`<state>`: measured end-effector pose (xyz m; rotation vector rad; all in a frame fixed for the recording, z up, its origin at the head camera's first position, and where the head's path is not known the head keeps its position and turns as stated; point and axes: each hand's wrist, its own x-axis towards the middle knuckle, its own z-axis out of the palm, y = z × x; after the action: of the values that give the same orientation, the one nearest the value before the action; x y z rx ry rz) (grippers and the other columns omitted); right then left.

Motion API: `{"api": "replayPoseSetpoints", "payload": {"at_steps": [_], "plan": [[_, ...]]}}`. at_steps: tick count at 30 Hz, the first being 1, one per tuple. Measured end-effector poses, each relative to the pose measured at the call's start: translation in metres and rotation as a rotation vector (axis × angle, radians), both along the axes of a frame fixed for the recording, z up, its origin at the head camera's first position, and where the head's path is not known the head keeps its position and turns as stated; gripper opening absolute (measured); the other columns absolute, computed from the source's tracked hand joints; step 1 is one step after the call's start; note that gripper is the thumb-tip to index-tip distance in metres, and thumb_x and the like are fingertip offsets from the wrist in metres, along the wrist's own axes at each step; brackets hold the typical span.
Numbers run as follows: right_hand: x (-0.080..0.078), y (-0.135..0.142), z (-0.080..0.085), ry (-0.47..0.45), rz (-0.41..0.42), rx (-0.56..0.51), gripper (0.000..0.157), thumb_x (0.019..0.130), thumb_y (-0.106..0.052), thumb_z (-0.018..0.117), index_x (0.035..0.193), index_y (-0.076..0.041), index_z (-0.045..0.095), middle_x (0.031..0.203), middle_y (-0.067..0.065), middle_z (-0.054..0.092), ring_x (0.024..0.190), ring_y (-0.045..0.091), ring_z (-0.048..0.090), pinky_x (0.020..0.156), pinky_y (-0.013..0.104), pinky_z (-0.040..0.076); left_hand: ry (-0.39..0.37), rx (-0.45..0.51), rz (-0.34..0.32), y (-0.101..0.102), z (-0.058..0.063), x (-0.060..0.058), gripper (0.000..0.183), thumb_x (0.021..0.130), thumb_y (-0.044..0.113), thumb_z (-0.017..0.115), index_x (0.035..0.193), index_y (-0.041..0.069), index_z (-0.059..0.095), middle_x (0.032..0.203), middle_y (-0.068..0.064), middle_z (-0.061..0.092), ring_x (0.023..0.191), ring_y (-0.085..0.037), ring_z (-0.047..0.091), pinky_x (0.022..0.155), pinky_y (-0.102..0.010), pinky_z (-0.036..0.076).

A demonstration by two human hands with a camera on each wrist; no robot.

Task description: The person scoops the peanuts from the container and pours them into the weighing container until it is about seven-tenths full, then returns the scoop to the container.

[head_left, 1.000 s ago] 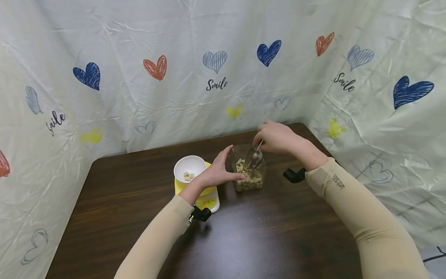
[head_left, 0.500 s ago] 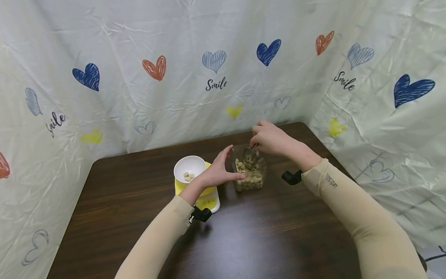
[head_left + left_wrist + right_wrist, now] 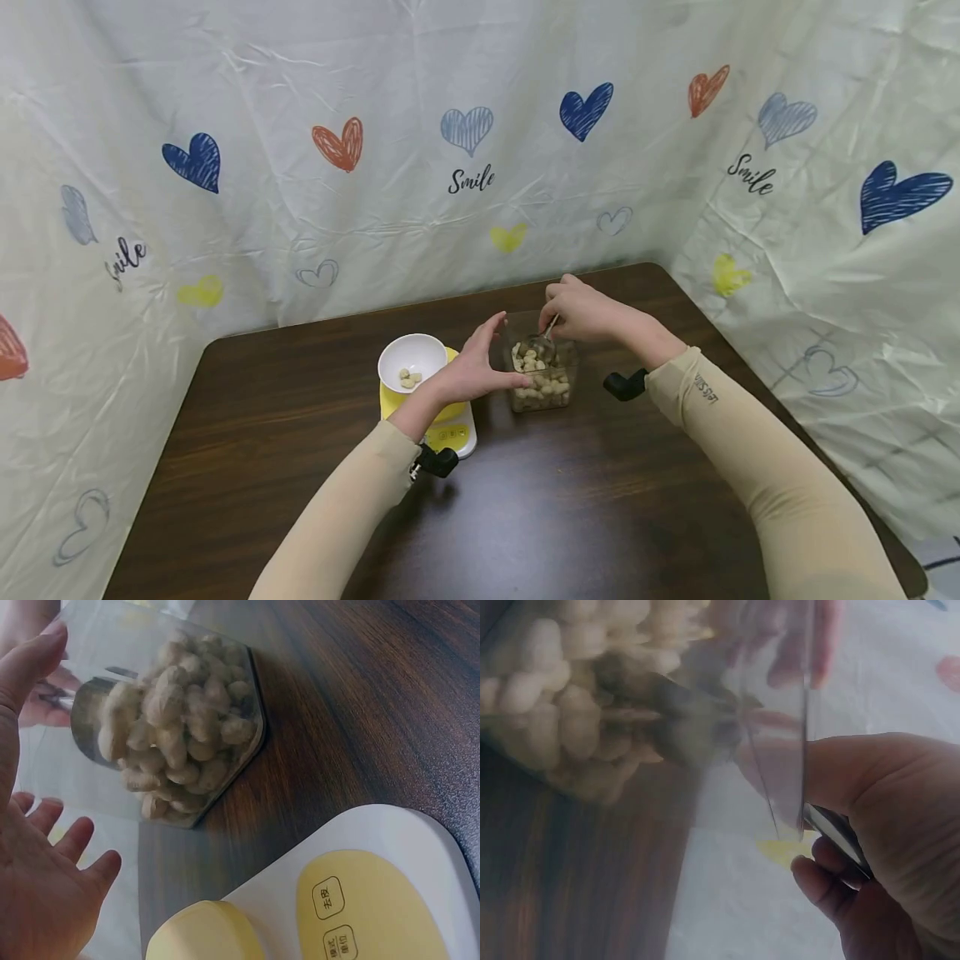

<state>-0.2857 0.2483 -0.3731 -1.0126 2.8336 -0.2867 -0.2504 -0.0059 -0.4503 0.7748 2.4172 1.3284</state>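
Note:
My right hand (image 3: 581, 310) grips the handle of a metal scoop (image 3: 543, 343), whose bowl is down among the unshelled peanuts (image 3: 536, 392) in a clear square container (image 3: 519, 410). In the left wrist view, several peanuts (image 3: 116, 724) lie at the mouth of the scoop (image 3: 86, 727). My left hand (image 3: 472, 371) spans the container's left side, thumb at the front wall and fingers spread toward the back corner. Its fingers look fairly straight in the left wrist view; how firmly they touch is unclear. Through the wall, the right wrist view shows the scoop's bowl (image 3: 694, 724) dimly.
Left of the container stands a yellow and white kitchen scale (image 3: 459, 442), partly behind my left wrist. A white bowl (image 3: 390, 358) on it holds several peanuts (image 3: 408, 379). The dark wooden table (image 3: 285, 400) ends at a white cloth (image 3: 405, 242) behind.
The scoop went from raised above the peanuts down into them, and its handle now leans differently. My right hand shifted slightly left and lower. My left hand stayed in place.

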Motion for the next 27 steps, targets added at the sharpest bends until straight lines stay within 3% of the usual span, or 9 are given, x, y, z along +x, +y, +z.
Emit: {"api": "replayPoseSetpoints", "payload": {"at_steps": [10,27], "plan": [[-0.002,0.009,0.005,-0.129,-0.015,-0.066,0.011,0.088,-0.019,0.082,0.098,-0.024,0.081,0.096,-0.004,0.059,0.093,0.025,0.041,0.083,0.041,0.032,-0.005,0.004,-0.002,0.0,0.001,0.001,0.118,0.079,0.049,0.087,0.165,0.029,0.008,0.165,0.001,0.022,0.146,-0.019,0.031,0.111,-0.044,0.038],[-0.006,0.022,0.015,-0.221,-0.092,-0.154,0.012,0.091,-0.019,0.079,0.102,-0.022,0.081,0.105,-0.001,0.062,0.108,0.026,0.042,0.088,0.044,0.037,-0.01,-0.002,0.008,0.002,-0.001,0.001,0.118,0.078,0.05,0.087,0.165,0.03,0.01,0.164,0.001,0.024,0.145,-0.018,0.032,0.11,-0.044,0.039]]}}
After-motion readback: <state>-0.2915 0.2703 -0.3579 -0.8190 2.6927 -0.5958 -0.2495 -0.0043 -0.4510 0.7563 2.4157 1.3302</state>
